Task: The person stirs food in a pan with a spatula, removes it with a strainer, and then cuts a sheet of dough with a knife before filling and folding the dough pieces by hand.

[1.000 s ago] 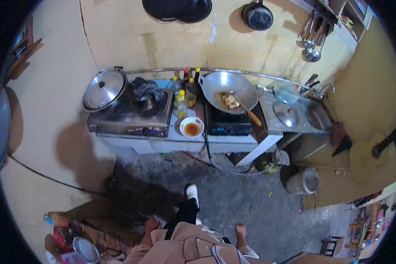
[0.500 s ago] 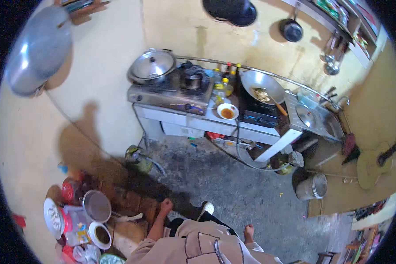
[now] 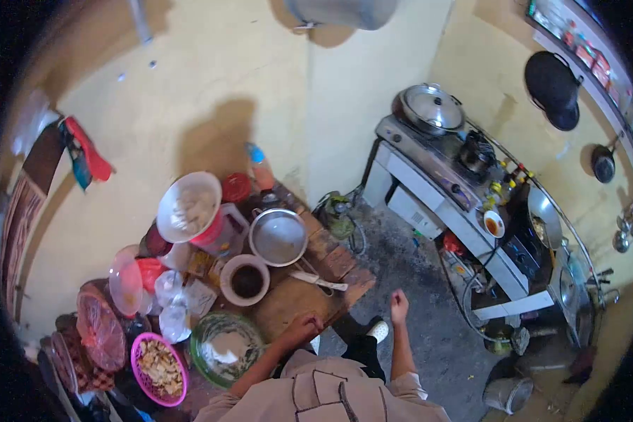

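My left hand [image 3: 304,328] is loosely curled with nothing seen in it, over the front edge of a low brick-and-board table [image 3: 288,306]. Close to it lies a knife with a pale handle [image 3: 318,283]. My right hand [image 3: 399,304] hangs over the floor, fingers curled in, with no object visible. On the table's left stand a green basin [image 3: 205,369] with white residue and a white bowl [image 3: 225,281] of dark liquid. Behind them are a sieve [image 3: 278,237] and a white plate [image 3: 165,221] of pale pieces.
A pink basket [image 3: 183,390] of cut pieces sits at lower left beside plastic bags [image 3: 174,323]. Across the floor [image 3: 429,366], a stove counter [image 3: 429,184] holds a lidded pot [image 3: 432,109] and a wok [image 3: 545,204]. A gas cylinder [image 3: 336,218] stands in the corner; a bucket [image 3: 510,395] is at lower right.
My view has swung left, so the table and its bowls come into the middle while the stove moves to the right. Both hands stay curled in front of my body.
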The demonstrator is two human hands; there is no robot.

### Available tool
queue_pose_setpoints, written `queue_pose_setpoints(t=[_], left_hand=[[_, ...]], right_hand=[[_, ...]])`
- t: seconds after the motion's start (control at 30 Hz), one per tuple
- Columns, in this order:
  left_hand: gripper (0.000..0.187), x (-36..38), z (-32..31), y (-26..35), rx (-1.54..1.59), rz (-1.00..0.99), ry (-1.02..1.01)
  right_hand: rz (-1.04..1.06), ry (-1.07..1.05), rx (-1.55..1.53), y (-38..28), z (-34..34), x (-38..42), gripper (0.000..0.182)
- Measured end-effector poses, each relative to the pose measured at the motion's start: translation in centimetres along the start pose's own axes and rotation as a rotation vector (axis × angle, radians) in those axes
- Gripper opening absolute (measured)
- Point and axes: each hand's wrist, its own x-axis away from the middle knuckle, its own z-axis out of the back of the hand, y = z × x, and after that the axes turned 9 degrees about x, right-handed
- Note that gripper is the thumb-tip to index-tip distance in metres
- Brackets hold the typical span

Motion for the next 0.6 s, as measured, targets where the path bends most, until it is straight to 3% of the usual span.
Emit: queue_pose_setpoints(t=[0.03,0.1,0.17,0.23,0.33,0.37,0.47,0.57,0.6], left_hand=[[0.006,0.7,1.5,-1.5,0.034,-0.004,0.042],[0.007,1.6,4.0,-3.6,0.126,-0.141,0.096],[0.008,2.9,4.4,-3.8,0.209,-0.226,0.100],[0.009,4.0,3.5,-2.4,0.294,-0.261,0.058],[0.010,4.1,3.1,-1.4,0.136,-0.235,0.120],[0.009,4.1,3.0,-1.2,0.110,-0.247,0.100],[0.008,3.4,3.3,-1.5,0.062,-0.280,0.032],[0.008,2.0,3.8,-3.3,0.135,-0.318,-0.035],[0.007,1.7,3.5,-3.1,0.188,-0.343,-0.070]], right_hand=[[0.199,-0.008,0.099,-3.4,-1.7,-0.9,0.006],[0.230,-0.171,0.159,-8.6,-4.9,-1.7,0.009],[0.385,-0.200,0.305,-15.0,-6.9,-1.7,0.010],[0.478,-0.324,0.446,-18.5,-9.2,-1.8,0.017],[0.640,-0.278,0.819,-21.3,-11.5,-0.6,0.026],[0.615,-0.418,0.889,-20.1,-13.0,-1.1,0.033],[0.657,-0.315,0.913,-19.7,-13.8,-1.0,0.035],[0.268,-0.610,0.737,-21.1,-13.1,-1.8,0.032],[0.291,-0.568,0.657,-21.3,-12.5,-1.7,0.030]])
